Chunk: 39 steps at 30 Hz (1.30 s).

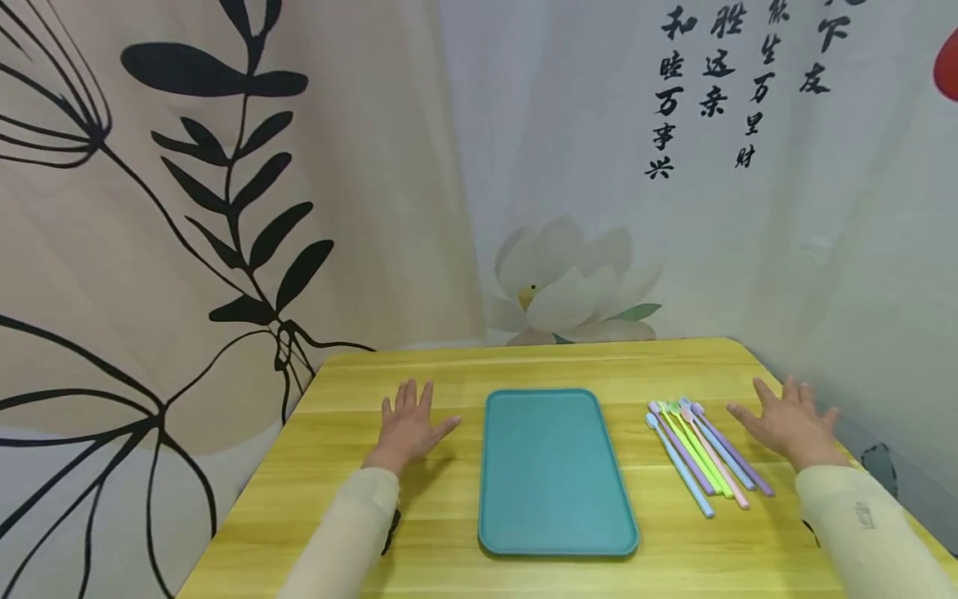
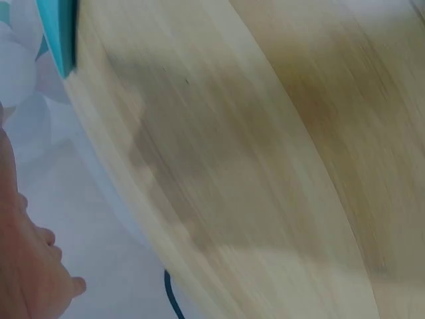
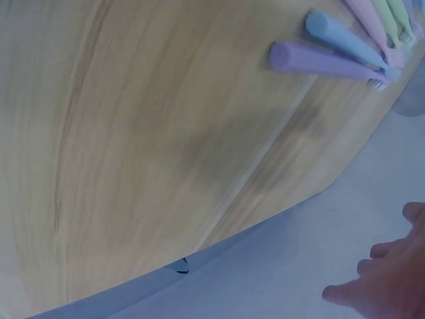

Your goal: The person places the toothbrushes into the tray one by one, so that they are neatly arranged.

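A teal rectangular tray (image 1: 554, 474) lies on the table in front of the person. To its right is a bunch of toothbrushes (image 1: 703, 453) in blue, purple, green and pink, side by side at a slant. In the right wrist view, a purple toothbrush (image 3: 322, 61) shows bristles at its far end. My left hand (image 1: 407, 428) hovers left of the tray, fingers spread, holding nothing. Over the table's right edge, beside the toothbrushes, my right hand (image 1: 793, 424) is also spread and holds nothing. Both hands cast shadows on the wood.
The yellow wood-grain table (image 1: 419, 532) carries the tray and the toothbrushes. Behind it hangs a pale curtain (image 1: 389, 166) printed with dark leaves, a white flower and written characters. The tabletop's far edge stands close to this curtain.
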Tool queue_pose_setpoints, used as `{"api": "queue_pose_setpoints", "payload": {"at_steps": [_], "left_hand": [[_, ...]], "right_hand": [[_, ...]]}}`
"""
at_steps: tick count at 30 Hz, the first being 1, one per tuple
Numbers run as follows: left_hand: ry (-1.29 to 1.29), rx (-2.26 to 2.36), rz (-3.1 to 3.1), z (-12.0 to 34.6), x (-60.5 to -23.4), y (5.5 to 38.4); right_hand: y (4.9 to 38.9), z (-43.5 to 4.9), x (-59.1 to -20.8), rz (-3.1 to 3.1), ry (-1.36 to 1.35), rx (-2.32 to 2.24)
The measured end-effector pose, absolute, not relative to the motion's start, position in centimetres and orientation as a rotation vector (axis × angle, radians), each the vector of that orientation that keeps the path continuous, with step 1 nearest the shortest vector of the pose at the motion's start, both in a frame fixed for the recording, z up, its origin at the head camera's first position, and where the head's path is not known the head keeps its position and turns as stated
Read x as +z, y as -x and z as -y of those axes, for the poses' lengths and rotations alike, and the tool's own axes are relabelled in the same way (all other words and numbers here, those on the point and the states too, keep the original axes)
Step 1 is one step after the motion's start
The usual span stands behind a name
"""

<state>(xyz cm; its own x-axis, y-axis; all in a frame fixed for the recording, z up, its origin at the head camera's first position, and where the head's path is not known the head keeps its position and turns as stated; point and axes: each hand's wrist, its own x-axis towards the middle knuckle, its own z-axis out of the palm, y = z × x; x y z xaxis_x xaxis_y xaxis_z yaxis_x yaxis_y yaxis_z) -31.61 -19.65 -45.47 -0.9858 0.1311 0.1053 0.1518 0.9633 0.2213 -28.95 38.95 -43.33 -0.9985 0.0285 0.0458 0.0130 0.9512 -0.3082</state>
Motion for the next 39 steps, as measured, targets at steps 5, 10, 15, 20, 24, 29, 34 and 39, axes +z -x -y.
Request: {"api": "queue_pose_setpoints", "payload": {"at_steps": [5, 10, 15, 20, 24, 29, 34, 39], "left_hand": [[0.224, -0.470, 3.006, 18.8, -45.6, 31.4], [0.225, -0.605, 2.982, 17.8, -45.8, 31.2], [0.225, -0.688, 2.983, 17.1, -45.9, 31.1], [0.212, -0.804, 2.974, 16.3, -45.9, 30.9], [0.207, -0.915, 2.953, 15.8, -46.0, 30.8], [0.207, -1.034, 2.932, 15.4, -46.3, 30.7], [0.232, -1.152, 2.914, 15.0, -46.6, 30.6], [0.246, -1.244, 2.898, 14.7, -46.8, 30.4]], "right_hand": [[29.2, -38.3, -43.3, 3.047, 0.012, 0.513], [29.4, -37.8, -43.5, 3.048, 0.007, 0.512], [29.6, -37.5, -43.7, 3.066, 0.003, 0.537], [29.6, -37.2, -43.8, 3.077, 0.004, 0.574], [29.6, -37.1, -43.8, 3.074, -0.005, 0.585], [29.8, -37.0, -44.1, 3.063, -0.017, 0.597], [29.9, -36.9, -44.4, 3.049, -0.027, 0.624], [30.0, -36.7, -44.7, 3.046, -0.036, 0.660]]}}
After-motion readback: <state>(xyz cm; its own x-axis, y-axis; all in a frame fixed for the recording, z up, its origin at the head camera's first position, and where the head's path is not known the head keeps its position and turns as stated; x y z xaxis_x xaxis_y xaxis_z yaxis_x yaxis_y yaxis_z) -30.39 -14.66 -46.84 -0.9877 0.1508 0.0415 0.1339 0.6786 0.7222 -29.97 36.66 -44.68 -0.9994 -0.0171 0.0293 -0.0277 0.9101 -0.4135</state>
